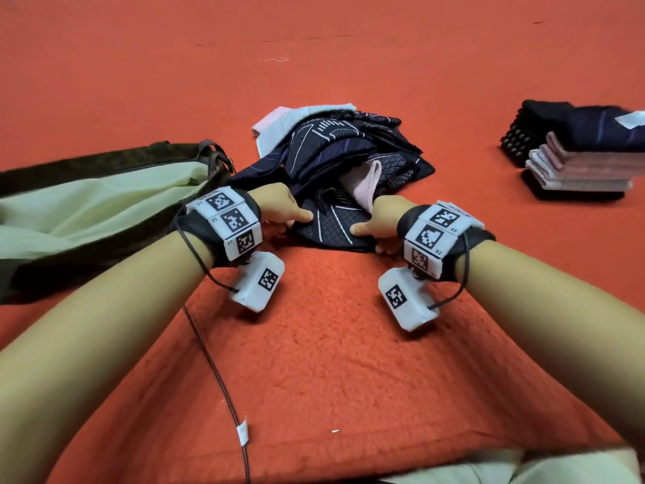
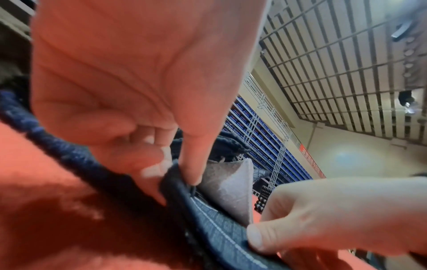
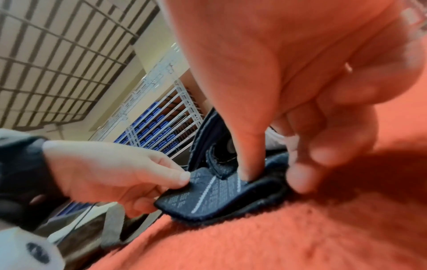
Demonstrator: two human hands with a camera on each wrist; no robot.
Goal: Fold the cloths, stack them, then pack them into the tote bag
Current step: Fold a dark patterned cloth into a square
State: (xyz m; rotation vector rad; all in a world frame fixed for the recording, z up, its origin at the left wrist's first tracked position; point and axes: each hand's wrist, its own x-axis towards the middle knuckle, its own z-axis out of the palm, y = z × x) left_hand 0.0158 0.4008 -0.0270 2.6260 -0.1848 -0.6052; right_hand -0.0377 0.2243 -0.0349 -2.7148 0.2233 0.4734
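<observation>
A dark navy patterned cloth (image 1: pixel 333 225) lies at the near edge of a loose pile of cloths (image 1: pixel 343 151) on the orange blanket. My left hand (image 1: pixel 291 213) pinches its left edge between thumb and fingers; the same pinch shows in the left wrist view, where the left hand (image 2: pixel 177 175) nips the navy cloth (image 2: pixel 221 230). My right hand (image 1: pixel 370 228) pinches the right edge, thumb on top, and the right wrist view has the right hand (image 3: pixel 268 175) on the cloth (image 3: pixel 215 197). The tote bag (image 1: pixel 87 207), dark outside with a pale green lining, lies open at the left.
A stack of folded cloths (image 1: pixel 579 158), pink and dark ones, stands at the far right. The orange blanket (image 1: pixel 331 361) covers the whole surface. A thin cable (image 1: pixel 223 386) runs from my left wrist towards the near edge.
</observation>
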